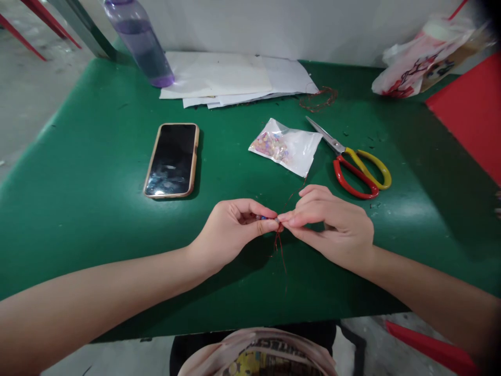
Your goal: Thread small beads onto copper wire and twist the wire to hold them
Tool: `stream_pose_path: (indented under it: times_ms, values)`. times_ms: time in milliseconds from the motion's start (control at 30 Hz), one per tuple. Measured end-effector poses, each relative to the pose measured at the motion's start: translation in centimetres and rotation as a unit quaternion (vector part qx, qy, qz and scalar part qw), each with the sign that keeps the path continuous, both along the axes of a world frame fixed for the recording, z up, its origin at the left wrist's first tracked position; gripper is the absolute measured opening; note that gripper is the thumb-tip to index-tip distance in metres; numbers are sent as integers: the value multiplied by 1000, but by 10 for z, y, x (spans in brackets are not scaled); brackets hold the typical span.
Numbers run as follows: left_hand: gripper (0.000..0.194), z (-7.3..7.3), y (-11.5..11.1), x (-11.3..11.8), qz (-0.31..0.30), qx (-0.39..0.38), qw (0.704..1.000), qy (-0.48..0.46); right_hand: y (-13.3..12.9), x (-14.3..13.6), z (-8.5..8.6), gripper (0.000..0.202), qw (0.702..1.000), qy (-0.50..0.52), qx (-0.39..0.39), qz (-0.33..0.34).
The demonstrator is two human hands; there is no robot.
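My left hand (230, 230) is closed in a pinch on a short beaded string (264, 217) with small blue and pale beads, mostly covered by the thumb and fingers. Thumb and index finger of my right hand (336, 224) pinch the thread end of the same string, right against the left fingertips. Loose ends of red thread (279, 248) hang below the pinch, and another thin strand runs up towards a small clear-and-white packet (301, 149) of coloured beads. Beyond my right hand lie scissors (352, 162) with one red and one yellow handle, blades slightly apart.
A phone (172, 159) lies face up on the green table (97, 209). Along the back are a purple bottle (141, 44), white papers (235, 78), a coil of thread (319, 99) and a bagged drink (426, 60). A red surface (473, 115) borders the right side.
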State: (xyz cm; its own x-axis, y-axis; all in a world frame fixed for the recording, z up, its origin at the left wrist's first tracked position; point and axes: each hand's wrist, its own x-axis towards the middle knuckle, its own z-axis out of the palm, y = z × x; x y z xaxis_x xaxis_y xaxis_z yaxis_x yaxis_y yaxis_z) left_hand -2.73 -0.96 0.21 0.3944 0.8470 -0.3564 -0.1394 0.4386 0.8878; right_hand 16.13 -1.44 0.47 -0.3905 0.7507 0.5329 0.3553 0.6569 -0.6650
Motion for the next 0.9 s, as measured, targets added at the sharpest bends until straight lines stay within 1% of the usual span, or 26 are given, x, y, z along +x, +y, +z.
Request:
stream_pose_path:
  times_ms: [200,300,433,500,667,900]
  values:
    - [9,-1,0,0,-3,11,1000,17,-1,-1,2,15,999,-24,34,5]
    - [8,0,1,0,-10,13,1000,19,-2,-1,2,18,999,-27,33,-3]
    - [8,1,2,0,-10,19,1000,4,-2,-1,-1,24,998,23,21,-50]
    - [7,1,2,0,-10,19,1000,-3,-1,-1,-2,25,997,42,9,-57]
    - [7,0,2,0,-11,12,1000,-11,0,0,-3,23,999,31,-26,-16]
    - [5,3,2,1,-18,15,1000,8,-1,0,-5,19,996,46,-70,-9]
